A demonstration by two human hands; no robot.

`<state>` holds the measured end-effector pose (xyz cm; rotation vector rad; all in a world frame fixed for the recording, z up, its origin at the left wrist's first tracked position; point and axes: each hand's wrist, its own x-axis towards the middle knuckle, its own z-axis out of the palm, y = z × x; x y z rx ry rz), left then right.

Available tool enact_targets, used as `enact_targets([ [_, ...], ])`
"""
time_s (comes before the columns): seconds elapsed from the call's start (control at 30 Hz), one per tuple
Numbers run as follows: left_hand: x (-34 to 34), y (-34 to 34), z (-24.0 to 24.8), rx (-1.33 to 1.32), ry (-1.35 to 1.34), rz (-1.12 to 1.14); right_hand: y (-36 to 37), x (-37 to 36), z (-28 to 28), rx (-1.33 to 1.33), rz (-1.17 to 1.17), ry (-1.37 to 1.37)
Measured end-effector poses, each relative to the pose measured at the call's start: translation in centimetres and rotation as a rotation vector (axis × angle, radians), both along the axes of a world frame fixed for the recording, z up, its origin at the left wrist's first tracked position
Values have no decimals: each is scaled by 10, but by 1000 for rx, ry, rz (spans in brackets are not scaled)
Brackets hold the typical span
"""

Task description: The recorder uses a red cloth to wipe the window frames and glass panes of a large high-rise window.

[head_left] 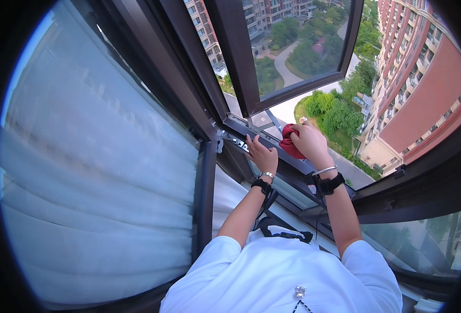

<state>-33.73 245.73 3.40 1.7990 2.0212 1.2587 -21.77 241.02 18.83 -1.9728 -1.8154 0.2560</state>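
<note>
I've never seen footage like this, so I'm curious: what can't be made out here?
All in the head view:
Red cloth: partly hidden by the right hand.
Left hand: palm hidden by its own back.
Open sash: top cut off by the upper edge.
Red building: window interiors too small and distant.

A: Identify the item at nine o'clock.
B: White curtain, hanging in folds.
A: Identify the items at two o'clock.
B: Red building, outdoors. Green trees, nearer centre.
A: One o'clock?
B: Pale path, curving between greenery.
</note>
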Motion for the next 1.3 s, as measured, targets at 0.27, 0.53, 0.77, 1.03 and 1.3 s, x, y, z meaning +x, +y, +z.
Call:
enact_targets([
  [0.27, -11, 2, -5, -10, 83, -56, 93, -77, 3, 348, 225, -117],
  [0.53, -13, 4, -17, 8, 80, -125, 165, -133, -64, 90, 382, -456],
  [0.77, -10, 6, -11, -48, 132, -106, 195, -133, -95, -69, 479, -489],
  [1.03, -10, 4, -14, -49, 159, -94, 186, -125, -78, -346, 454, -426],
  [1.3, -9, -4, -8, -104, 44, -82, 152, -105, -68, -425, 465, -435],
])
